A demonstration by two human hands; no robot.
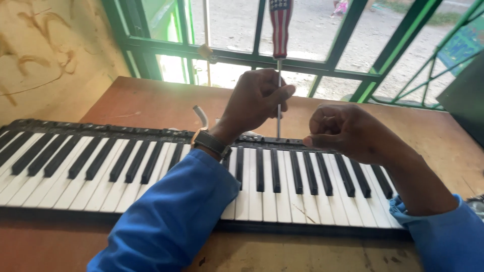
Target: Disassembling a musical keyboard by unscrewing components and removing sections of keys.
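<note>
A yellowish stained wall (45, 50) stands at the far left, beside a brown wooden table (151, 100) carrying a keyboard (101, 166) that stretches across it. Near the middle, the left hand (254, 100), a watch (212, 143) on its wrist, pinches the shaft of an upright screwdriver (280, 55) planted at the keyboard's far edge. The right hand (343, 132) rests clenched over the keys. Beyond, green window bars (353, 30) front a sunlit yard.

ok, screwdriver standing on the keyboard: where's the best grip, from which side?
Take the screwdriver by its fat striped handle at the top, coming from above or the near side. It stands upright, tip down at the keyboard rear edge. The left hand already pinches the thin, slippery shaft.
</note>
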